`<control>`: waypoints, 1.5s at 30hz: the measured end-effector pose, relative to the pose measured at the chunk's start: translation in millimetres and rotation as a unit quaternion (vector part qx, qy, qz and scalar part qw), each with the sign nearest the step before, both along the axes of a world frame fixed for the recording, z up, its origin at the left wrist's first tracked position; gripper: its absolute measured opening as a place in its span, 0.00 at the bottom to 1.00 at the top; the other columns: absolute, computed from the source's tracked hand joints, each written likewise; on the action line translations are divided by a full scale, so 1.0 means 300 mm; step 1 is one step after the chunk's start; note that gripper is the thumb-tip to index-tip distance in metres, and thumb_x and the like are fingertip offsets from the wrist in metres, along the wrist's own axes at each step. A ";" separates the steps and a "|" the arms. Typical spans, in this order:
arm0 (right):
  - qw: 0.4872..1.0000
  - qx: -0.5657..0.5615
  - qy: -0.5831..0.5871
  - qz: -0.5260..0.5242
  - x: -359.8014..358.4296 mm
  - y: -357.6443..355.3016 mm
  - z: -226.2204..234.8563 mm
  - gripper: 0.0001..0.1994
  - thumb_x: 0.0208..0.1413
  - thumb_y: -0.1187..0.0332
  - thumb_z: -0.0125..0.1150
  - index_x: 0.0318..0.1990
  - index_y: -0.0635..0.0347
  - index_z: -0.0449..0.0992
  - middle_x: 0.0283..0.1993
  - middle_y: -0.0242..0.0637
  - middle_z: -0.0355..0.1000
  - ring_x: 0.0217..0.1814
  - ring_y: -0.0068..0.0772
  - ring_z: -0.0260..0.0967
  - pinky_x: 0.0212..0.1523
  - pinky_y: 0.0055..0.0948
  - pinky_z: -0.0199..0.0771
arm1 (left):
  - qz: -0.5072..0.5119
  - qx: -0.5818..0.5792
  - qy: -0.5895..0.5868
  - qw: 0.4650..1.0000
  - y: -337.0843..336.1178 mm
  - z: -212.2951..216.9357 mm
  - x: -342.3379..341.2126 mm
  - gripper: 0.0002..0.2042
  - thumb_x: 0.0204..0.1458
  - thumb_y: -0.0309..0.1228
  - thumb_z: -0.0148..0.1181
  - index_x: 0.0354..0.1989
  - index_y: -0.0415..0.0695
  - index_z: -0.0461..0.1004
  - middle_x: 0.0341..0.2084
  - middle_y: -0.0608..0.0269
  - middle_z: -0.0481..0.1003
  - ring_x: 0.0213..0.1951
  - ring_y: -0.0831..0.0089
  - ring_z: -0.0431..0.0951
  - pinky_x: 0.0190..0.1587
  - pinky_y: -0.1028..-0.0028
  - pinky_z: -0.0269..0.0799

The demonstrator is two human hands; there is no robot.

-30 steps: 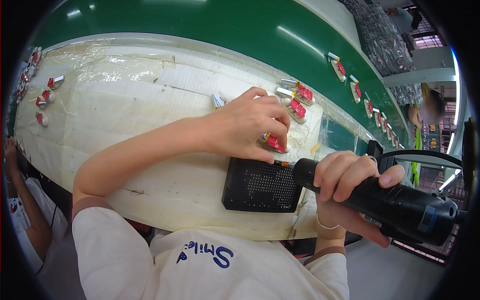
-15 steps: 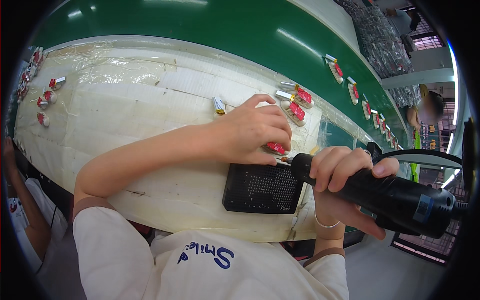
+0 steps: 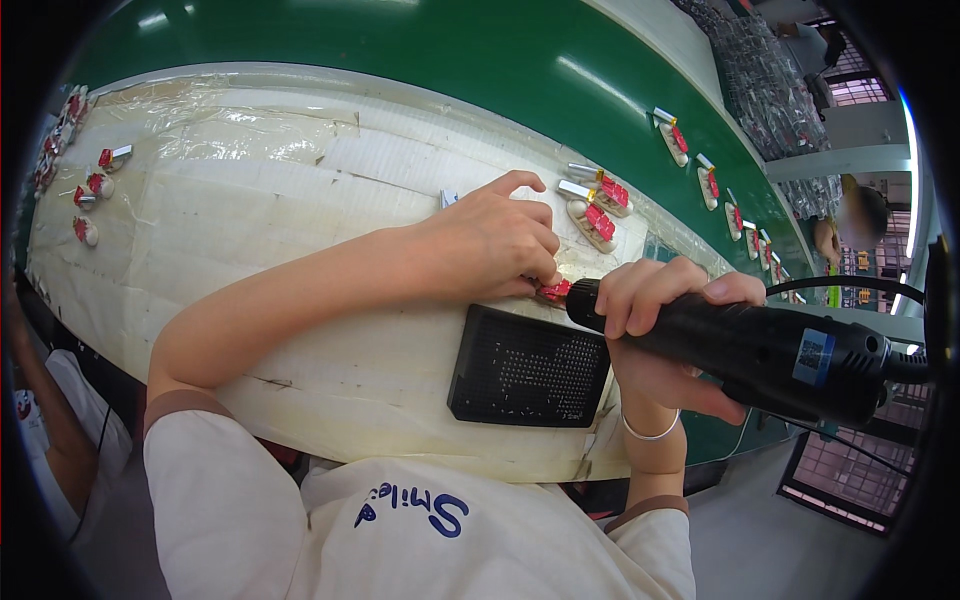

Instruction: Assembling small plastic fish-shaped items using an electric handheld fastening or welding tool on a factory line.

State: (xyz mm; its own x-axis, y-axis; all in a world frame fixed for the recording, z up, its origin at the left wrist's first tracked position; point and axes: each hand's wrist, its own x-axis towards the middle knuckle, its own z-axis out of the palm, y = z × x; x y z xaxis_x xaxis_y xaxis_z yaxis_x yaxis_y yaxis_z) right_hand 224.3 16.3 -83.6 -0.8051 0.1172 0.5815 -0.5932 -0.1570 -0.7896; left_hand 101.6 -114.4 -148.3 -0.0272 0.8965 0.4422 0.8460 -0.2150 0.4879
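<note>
My right hand (image 3: 655,325) is wrapped round a black electric screwdriver (image 3: 760,345) with a cable at its rear. The screwdriver's nose points left, down at a small pale piece with a red part (image 3: 556,289) on the table. My left hand (image 3: 500,245) holds that piece from its left side, fingers bent over it and partly hiding it. Just below both hands lies a black perforated tray (image 3: 530,370) with many tiny screws in its holes. Behind my left hand a silvery block (image 3: 449,199) shows in part.
Two similar red-and-pale pieces with silver blocks (image 3: 592,222) sit beyond my left hand. More pieces (image 3: 677,145) line the green surface (image 3: 480,60) at the right. Others (image 3: 86,230) stand at the far left of the paper-covered table (image 3: 250,220), near another person's arm (image 3: 60,400).
The screwdriver has moved slightly left and up, its nose now against the red part. My left hand has shifted a little left, and the tray is slightly turned.
</note>
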 end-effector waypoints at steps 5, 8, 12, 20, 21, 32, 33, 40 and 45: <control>0.999 -0.028 0.015 0.019 -0.030 0.001 -0.013 0.42 0.32 0.31 0.56 0.44 0.57 0.55 0.22 0.43 0.64 0.19 0.38 0.64 0.24 0.34 0.69 | 0.000 0.006 -0.006 1.000 0.001 -0.004 0.001 0.06 0.38 0.30 0.64 0.27 0.53 0.76 0.20 0.74 0.70 0.35 0.74 0.71 0.58 0.58 0.53; 1.000 0.008 0.012 0.016 -0.035 0.006 -0.006 0.41 0.35 0.28 0.50 0.45 0.55 0.54 0.21 0.40 0.62 0.18 0.34 0.62 0.22 0.32 0.68 | -0.004 0.004 -0.007 1.000 0.003 -0.003 0.003 0.06 0.38 0.30 0.64 0.27 0.53 0.76 0.20 0.73 0.69 0.35 0.74 0.71 0.58 0.58 0.53; 0.998 0.055 -0.007 -0.034 -0.019 -0.009 0.012 0.41 0.36 0.26 0.45 0.45 0.53 0.54 0.21 0.35 0.61 0.16 0.29 0.60 0.20 0.29 0.66 | -0.005 0.005 -0.016 1.000 0.004 -0.004 0.004 0.06 0.38 0.30 0.64 0.26 0.52 0.75 0.20 0.72 0.70 0.35 0.74 0.71 0.59 0.59 0.53; 0.997 -0.043 0.022 0.063 0.088 -0.039 0.015 0.39 0.36 0.35 0.62 0.43 0.56 0.54 0.24 0.44 0.65 0.19 0.37 0.64 0.20 0.34 0.67 | -0.007 -0.130 -0.039 0.991 -0.018 0.070 -0.014 0.12 0.39 0.31 0.64 0.35 0.48 0.73 0.30 0.66 0.74 0.41 0.70 0.71 0.61 0.59 0.49; 0.997 -0.035 0.017 0.063 0.088 -0.041 0.011 0.39 0.35 0.35 0.62 0.43 0.57 0.54 0.24 0.45 0.65 0.19 0.37 0.64 0.20 0.34 0.67 | -0.004 -0.119 -0.035 0.992 -0.020 0.073 -0.012 0.13 0.39 0.31 0.64 0.36 0.47 0.73 0.32 0.65 0.73 0.42 0.69 0.71 0.61 0.59 0.49; 0.999 0.038 -0.035 0.013 0.080 -0.062 0.027 0.37 0.35 0.29 0.51 0.42 0.49 0.54 0.20 0.33 0.64 0.14 0.31 0.64 0.19 0.30 0.68 | -0.013 -0.103 -0.030 0.994 -0.023 0.066 -0.006 0.13 0.42 0.34 0.63 0.37 0.46 0.73 0.34 0.64 0.73 0.44 0.69 0.71 0.60 0.59 0.51; 0.998 0.051 -0.034 0.008 0.079 -0.062 0.030 0.37 0.35 0.29 0.52 0.42 0.50 0.54 0.20 0.34 0.64 0.13 0.31 0.64 0.18 0.30 0.68 | 0.004 -0.085 -0.043 0.995 -0.020 0.059 0.008 0.14 0.42 0.35 0.63 0.37 0.46 0.73 0.33 0.64 0.73 0.43 0.68 0.71 0.59 0.60 0.52; 0.996 0.056 0.038 -0.057 0.030 -0.016 0.081 0.40 0.34 0.25 0.47 0.43 0.51 0.54 0.19 0.32 0.60 0.15 0.27 0.60 0.19 0.28 0.65 | 0.025 -0.053 -0.045 0.997 -0.015 0.018 0.028 0.07 0.42 0.34 0.62 0.30 0.48 0.76 0.29 0.68 0.72 0.38 0.71 0.71 0.55 0.64 0.56; 0.996 0.062 0.009 -0.069 0.010 0.025 0.029 0.42 0.34 0.24 0.45 0.43 0.53 0.53 0.20 0.35 0.60 0.16 0.30 0.61 0.21 0.30 0.66 | 0.026 -0.067 -0.061 0.996 -0.014 0.023 0.041 0.07 0.41 0.33 0.63 0.29 0.49 0.76 0.29 0.70 0.72 0.37 0.72 0.72 0.55 0.64 0.56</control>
State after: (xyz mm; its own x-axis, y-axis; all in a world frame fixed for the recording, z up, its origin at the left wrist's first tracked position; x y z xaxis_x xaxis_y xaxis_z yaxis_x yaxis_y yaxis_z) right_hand 227.4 23.6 -74.8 -0.7760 0.1514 0.6123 -0.6162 0.0251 -0.7872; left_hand 114.0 -118.5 -141.5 -0.1215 0.9434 0.3085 0.7866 -0.0980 0.6097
